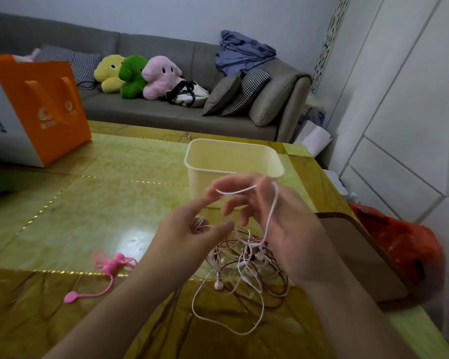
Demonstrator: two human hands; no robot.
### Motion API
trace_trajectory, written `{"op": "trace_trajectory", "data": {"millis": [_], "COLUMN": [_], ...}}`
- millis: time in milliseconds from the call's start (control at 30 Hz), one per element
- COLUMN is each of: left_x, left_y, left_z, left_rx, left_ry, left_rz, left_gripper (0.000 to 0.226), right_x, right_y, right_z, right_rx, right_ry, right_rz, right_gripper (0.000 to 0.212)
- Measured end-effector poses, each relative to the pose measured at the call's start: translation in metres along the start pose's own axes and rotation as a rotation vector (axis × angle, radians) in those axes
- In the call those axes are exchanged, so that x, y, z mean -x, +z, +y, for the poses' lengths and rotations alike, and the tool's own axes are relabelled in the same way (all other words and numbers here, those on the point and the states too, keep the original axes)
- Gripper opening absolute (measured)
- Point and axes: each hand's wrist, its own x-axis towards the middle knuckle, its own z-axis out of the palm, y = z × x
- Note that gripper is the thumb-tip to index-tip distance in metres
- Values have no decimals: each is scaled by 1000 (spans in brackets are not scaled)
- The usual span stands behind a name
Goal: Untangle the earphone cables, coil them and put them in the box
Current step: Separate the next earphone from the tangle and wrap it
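Head view, one frame only. Both hands are raised over the table (pixel 94 203) at centre frame, w/ the cream box (pixel 210 164) just behind them, upper centre, standing upright and open-topped. Right hand (pixel 278 229) is palm toward the camera, fingers (pixel 233 181) loosely spread and a bit bent; a pale pink-white cable (pixel 271 213) loops across those fingers and drops down the palm into the tangle below. Can't tell for sure if the thumb pins it or if it just hangs over the fingers. Left hand (pixel 192 234), centre-left of the right one, has index finger stretched toward the loop, thumb out, other fingers relaxed; it seems to grip nothing, though thin strands pass close under the palm. The earphone tangle (pixel 252 260) lies on the table lower centre, directly under the hands: white, pink and dark red-brown cords mixed, a few earbuds showing, one long pale loop trailing toward the bottom of the frame. A separate pink earphone set (pixel 109 268) lies lower left, apart from the tangle, bunched in the middle w/ its plug end trailing out. Orange bag (pixel 49 107) stands on the table at upper left. Brown mat (pixel 353 255) sits at right edge of the table, next to the right wrist. Red plastic bag (pixel 399 242) is beyond it, far right. Grey sofa (pixel 166 112) runs across the top w/ three plush toys (pixel 138 73), yellow, green, pink.
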Motion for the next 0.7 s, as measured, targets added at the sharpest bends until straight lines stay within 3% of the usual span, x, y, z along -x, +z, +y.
{"op": "trace_trajectory", "data": {"millis": [67,133,233,300,467,700], "left_x": [1,0,-2,-2,-1,-1], "left_y": [3,5,2,-1,-8,-24], "left_z": [0,-2,-1,-1,1,4], "left_rx": [-40,-56,-12,74,256,496], "left_ry": [44,54,41,1,-15,-30], "left_rz": [-30,-21,78,115,87,161], "left_gripper": [14,30,25,22,23,27], "right_x": [2,2,1,2,7,9], "right_y": [5,6,2,-1,7,-4], "right_z": [1,3,17,29,59,73], "right_rx": [6,-5,116,286,566,965], "right_ry": [32,50,85,179,312,378], "right_rz": [-91,-160,38,153,-20,85], "right_gripper": [48,31,50,50,17,18]}}
